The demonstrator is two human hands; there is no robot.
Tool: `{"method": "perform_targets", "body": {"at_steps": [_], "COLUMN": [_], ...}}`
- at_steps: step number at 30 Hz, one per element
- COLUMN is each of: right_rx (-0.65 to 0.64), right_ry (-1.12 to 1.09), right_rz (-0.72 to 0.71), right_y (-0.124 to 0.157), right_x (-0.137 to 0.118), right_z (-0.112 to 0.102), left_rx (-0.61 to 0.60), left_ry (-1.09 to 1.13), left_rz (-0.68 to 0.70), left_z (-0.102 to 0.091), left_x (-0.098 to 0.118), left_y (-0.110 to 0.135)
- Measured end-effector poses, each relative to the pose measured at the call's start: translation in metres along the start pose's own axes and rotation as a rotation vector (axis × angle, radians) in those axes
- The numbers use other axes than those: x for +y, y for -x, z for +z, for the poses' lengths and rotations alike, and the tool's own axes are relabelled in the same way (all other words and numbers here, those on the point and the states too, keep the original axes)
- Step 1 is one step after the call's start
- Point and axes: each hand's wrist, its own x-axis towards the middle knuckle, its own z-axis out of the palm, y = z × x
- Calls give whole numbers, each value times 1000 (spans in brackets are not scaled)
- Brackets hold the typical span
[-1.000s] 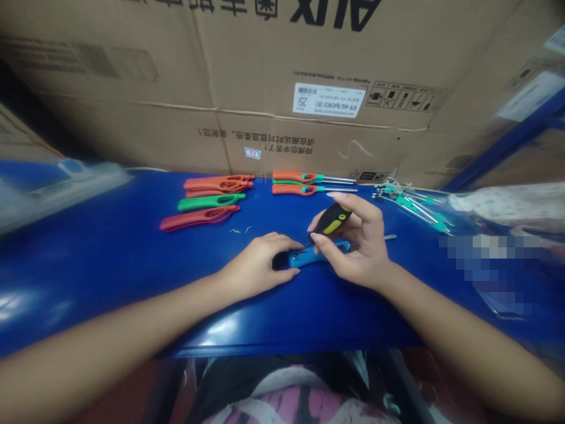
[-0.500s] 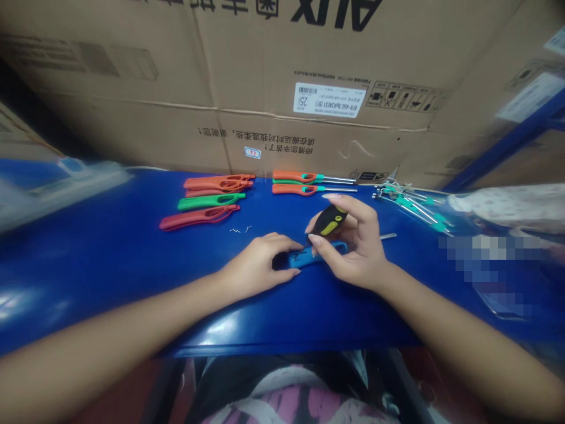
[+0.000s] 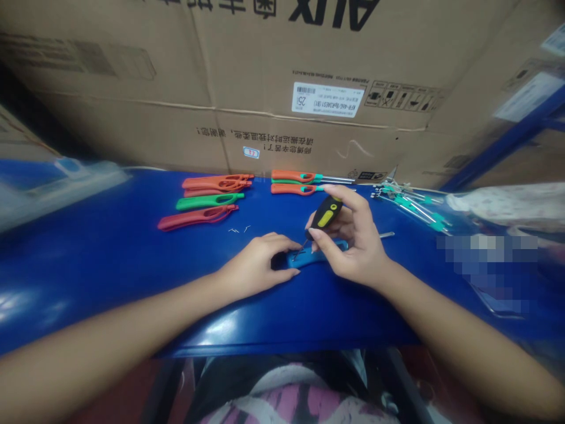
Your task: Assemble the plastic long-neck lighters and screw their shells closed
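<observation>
A blue lighter casing (image 3: 315, 254) lies flat on the blue tabletop. My left hand (image 3: 260, 262) grips its left end between thumb and fingers. In my right hand (image 3: 355, 238) is a black and yellow screwdriver (image 3: 325, 218), held by its handle and tilted. Its thin shaft slants down to the left, and the tip meets the casing near a dark slot. Behind my left hand, several tiny screws (image 3: 239, 229) are scattered on the table. A slim metal rod (image 3: 387, 235) shows just past my right hand.
Red, orange and green casings (image 3: 207, 201) lie at the back left. Long-nosed orange lighters (image 3: 293, 188) sit at the back middle; metal tubes with teal parts (image 3: 415, 206) are piled to their right. A large cardboard box (image 3: 212, 88) walls off the back. Clear plastic bags (image 3: 83, 182) lie left.
The screwdriver handle has risen slightly and tilts a little differently, with more of its shaft showing. My right fingers have shifted up with it. My left hand keeps its hold on the casing.
</observation>
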Motion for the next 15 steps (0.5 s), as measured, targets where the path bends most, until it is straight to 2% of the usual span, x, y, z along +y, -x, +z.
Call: {"method": "perform_targets", "body": {"at_steps": [5,10,12,15], "right_rx": [27,149,119,-8], "right_ry": [-12,90,69,-64], "right_rz": [58,99,101,115], "right_y": [-2,-6,-7,-9], "right_x": [0,5,5,1], "right_z": [3,2,-1,-6], "left_rx": [5,-9,-7,-3], "left_ry": [-5,-7,-10,1], "left_rz": [-1,-20,-22,-20], "left_z": [1,0,0,0], "left_x": [-1,-1,0,1], "left_y": [-1,0,0,0]}}
